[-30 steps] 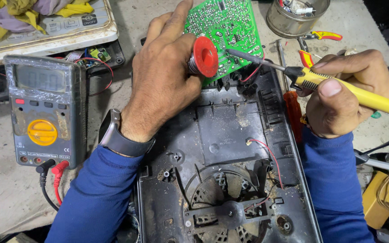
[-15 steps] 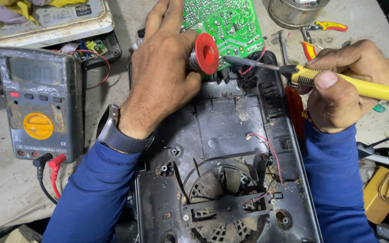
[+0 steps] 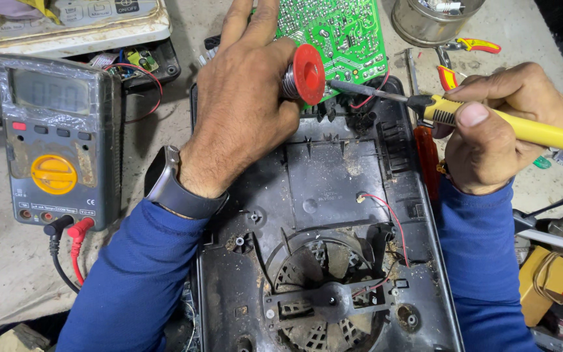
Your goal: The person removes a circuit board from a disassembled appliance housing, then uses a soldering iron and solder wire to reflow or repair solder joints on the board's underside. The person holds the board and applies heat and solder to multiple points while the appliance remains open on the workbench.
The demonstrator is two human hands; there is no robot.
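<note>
My left hand [image 3: 242, 111] grips a spool of solder with a red flange [image 3: 308, 74] against the lower edge of a green circuit board [image 3: 340, 32]. A yellow-handled soldering iron [image 3: 522, 127] is held in my right hand [image 3: 503, 124]; its metal tip [image 3: 343, 85] points left and rests by the spool at the board's edge. Both hands hover over an opened black plastic appliance base [image 3: 333, 195] with a fan grille [image 3: 324, 293] and thin red wires. I wear blue sleeves and a watch on the left wrist.
A grey multimeter [image 3: 53, 140] with a yellow dial and plugged red and black leads lies at the left. A metal tin [image 3: 431, 19] and red-handled pliers [image 3: 464, 49] sit at the top right. Yellow and orange boxes [image 3: 555, 280] lie at the right edge.
The view has shifted so the board and multimeter sit higher in frame. The iron's tip stays at the spool and board edge; both hands keep their grips.
</note>
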